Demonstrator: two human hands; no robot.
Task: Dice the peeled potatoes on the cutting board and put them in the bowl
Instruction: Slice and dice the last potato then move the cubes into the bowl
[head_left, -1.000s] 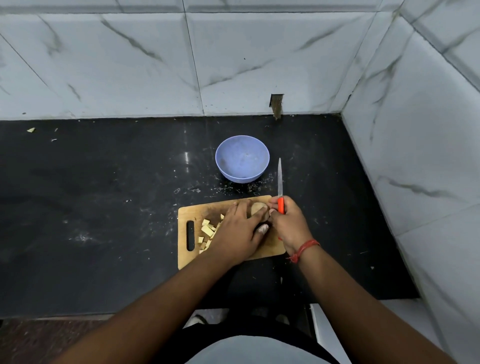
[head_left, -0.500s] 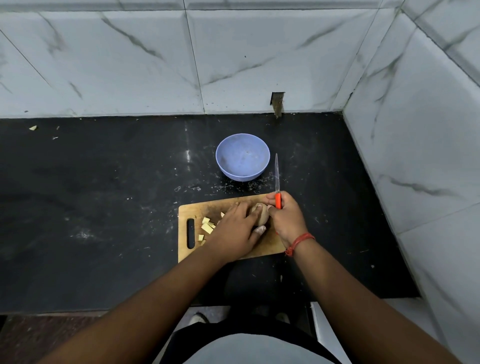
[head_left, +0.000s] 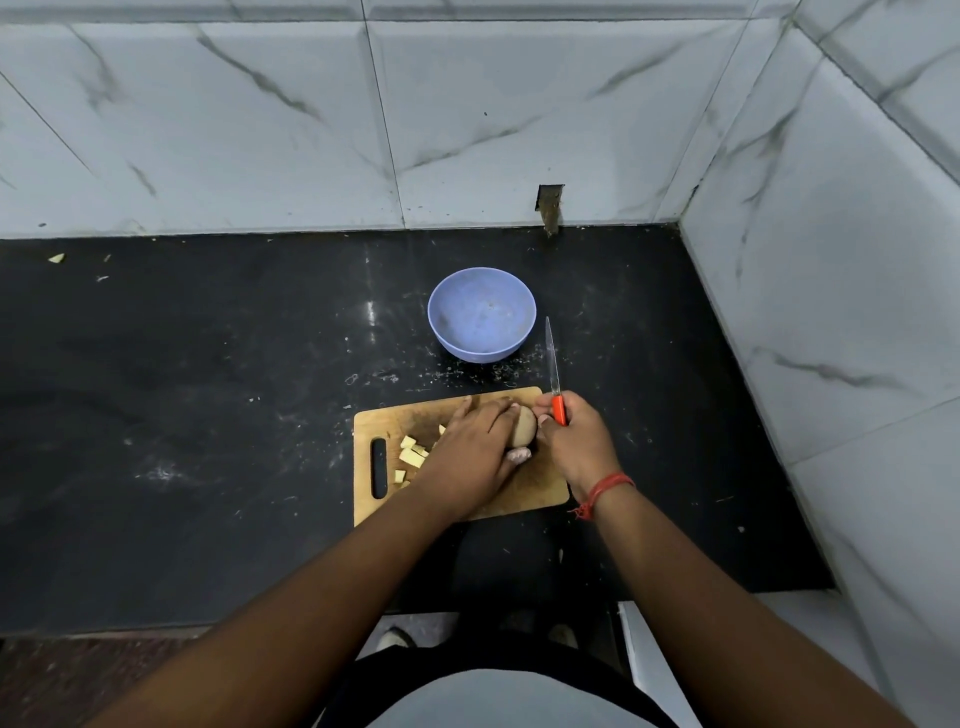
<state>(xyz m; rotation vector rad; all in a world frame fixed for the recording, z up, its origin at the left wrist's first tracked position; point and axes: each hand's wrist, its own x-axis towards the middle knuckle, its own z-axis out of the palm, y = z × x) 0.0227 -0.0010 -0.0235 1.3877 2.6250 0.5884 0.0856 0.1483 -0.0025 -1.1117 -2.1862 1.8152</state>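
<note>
A wooden cutting board (head_left: 540, 488) lies on the black counter. My left hand (head_left: 470, 452) presses down on a peeled potato (head_left: 523, 427) near the board's right half. My right hand (head_left: 576, 441) grips a knife (head_left: 554, 374) by its orange handle, the blade pointing away from me past the board's far edge. Several pale potato dice (head_left: 412, 455) lie on the board's left side, partly hidden by my left hand. A blue bowl (head_left: 481, 313) stands just beyond the board, with nothing in it.
The black counter (head_left: 208, 415) ends at marble-tiled walls behind and on the right (head_left: 831, 312). Small scraps (head_left: 56, 257) lie at the far left. Crumbs are scattered between bowl and board. The counter's front edge runs just below the board.
My hands have shifted slightly on the board; more of the potato now shows between them. The knife stays upright-pointing away, beside the potato.
</note>
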